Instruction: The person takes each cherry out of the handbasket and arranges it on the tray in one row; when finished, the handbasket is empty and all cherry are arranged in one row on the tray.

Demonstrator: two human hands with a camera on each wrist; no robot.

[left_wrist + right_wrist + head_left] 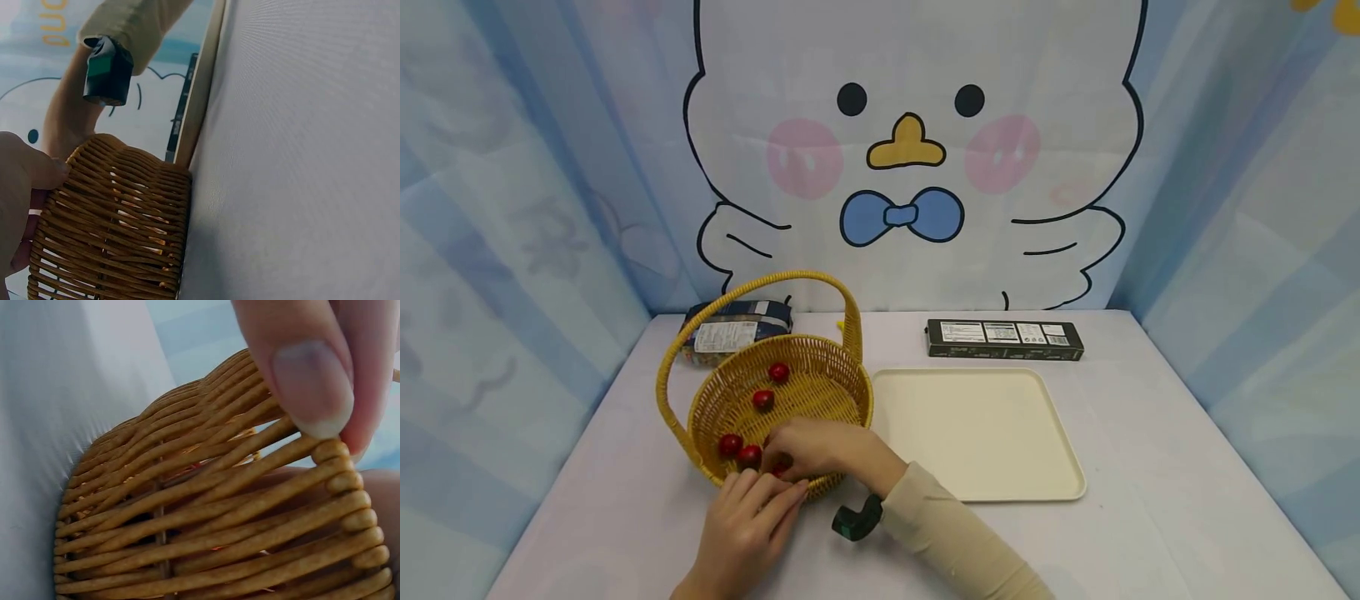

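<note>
Red fruits (pixel 763 401) lie in the wicker basket (pixel 831 367), on the counter's (pixel 1150 467) left half, beside the cream tray (pixel 977 433). Left hand (pixel 741 533) pinches the basket's near rim, thumb outside; right hand (pixel 812 450) reaches inside, fingers bent down by the near fruits, can't tell how far open or whether gripping one. Step looks like picking or sorting fruit; next move likely calls for a secure pinch, rim steadied.
</note>
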